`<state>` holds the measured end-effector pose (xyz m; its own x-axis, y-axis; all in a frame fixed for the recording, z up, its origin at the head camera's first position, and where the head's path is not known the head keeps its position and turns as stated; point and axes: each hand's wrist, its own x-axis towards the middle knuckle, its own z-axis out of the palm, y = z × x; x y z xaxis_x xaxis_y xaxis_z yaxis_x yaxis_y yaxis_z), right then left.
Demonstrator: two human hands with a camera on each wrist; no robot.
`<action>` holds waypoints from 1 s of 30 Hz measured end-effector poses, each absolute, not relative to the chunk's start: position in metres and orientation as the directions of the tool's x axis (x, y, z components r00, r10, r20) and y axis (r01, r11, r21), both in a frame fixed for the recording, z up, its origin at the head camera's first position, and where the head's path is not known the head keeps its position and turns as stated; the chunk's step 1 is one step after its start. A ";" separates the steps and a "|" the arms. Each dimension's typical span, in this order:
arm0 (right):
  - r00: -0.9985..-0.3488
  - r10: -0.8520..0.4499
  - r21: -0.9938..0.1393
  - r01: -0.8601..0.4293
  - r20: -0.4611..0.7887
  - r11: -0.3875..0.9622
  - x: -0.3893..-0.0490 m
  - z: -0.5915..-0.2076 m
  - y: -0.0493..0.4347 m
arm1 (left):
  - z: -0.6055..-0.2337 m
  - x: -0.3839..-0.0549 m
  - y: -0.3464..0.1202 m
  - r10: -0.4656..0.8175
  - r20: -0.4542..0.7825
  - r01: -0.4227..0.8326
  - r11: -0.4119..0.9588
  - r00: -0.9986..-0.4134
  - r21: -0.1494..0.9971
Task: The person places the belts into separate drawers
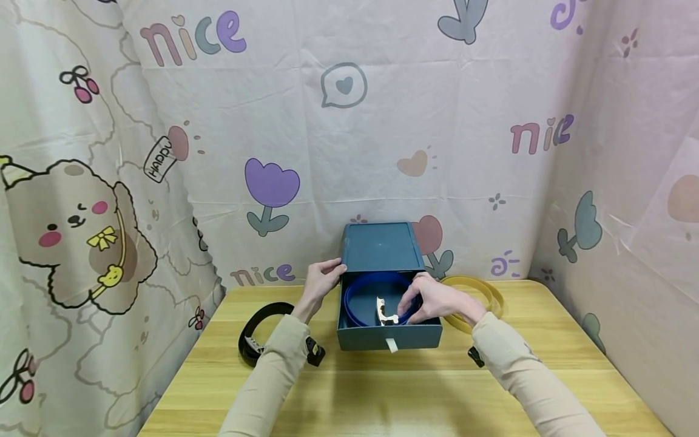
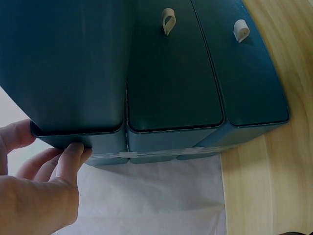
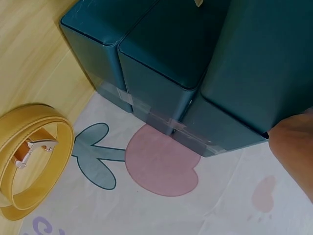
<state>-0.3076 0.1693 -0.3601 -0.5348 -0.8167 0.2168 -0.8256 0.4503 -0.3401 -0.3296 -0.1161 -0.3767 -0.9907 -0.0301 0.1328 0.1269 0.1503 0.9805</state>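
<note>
Blue was the belt (image 1: 377, 277) at my right hand (image 1: 431, 298), coiled inside the pulled-out top drawer (image 1: 357, 340), its shiny buckle (image 1: 380, 314) on the near side of the ring. My right thumb and fingers pinched the coil's right side, while my left hand (image 1: 319, 283) gripped the left edge of the teal box (image 1: 382, 246). I judged the work only partway along: one belt lay inside the drawer, though my fingers had not yet let it go. The black belt (image 1: 243, 340) lay to the left on the table (image 1: 349, 394) (part of it hidden behind my sleeve (image 1: 286, 352)), and the yellow belt (image 1: 461, 281) lay farther off to the right, so neither was in. The top drawer was not yet pushed home; the two lower drawers (image 2: 171, 68) were closed, their contents hidden from me.
</note>
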 end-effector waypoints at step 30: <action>-0.611 -0.755 -0.500 -0.743 0.238 0.444 -0.306 -0.364 0.179 | -0.379 -0.332 -0.118 -0.023 0.134 0.130 0.125 -0.991 0.984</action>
